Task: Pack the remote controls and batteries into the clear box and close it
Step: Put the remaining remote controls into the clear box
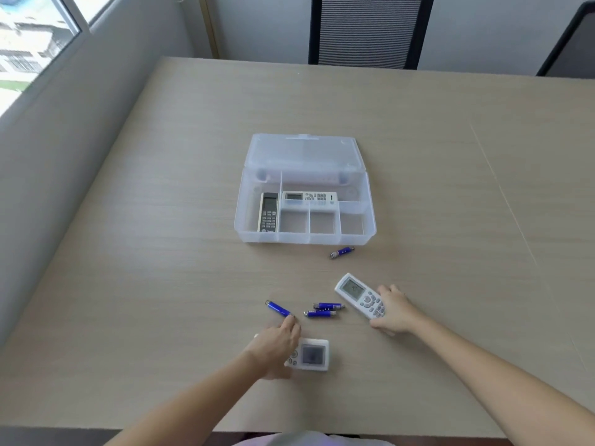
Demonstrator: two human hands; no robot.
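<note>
The clear box [240,225] stands open mid-table, its lid tilted back. A dark remote [268,212] lies in its left compartment and a white remote [309,197] in the long rear one. My right hand [396,312] grips a white remote with a screen [359,295] that rests on the table. My left hand [277,344] reaches over a small square white remote [312,354], fingertips touching the end of a blue battery [278,308]. Two more blue batteries [324,310] lie between my hands. Another battery [342,252] sits just in front of the box.
The wooden table [161,252] has a wall and window along its left side. A black mesh chair [367,30] stands at the far edge, and part of another chair [570,43] shows at the far right. Three small front compartments of the box hold nothing.
</note>
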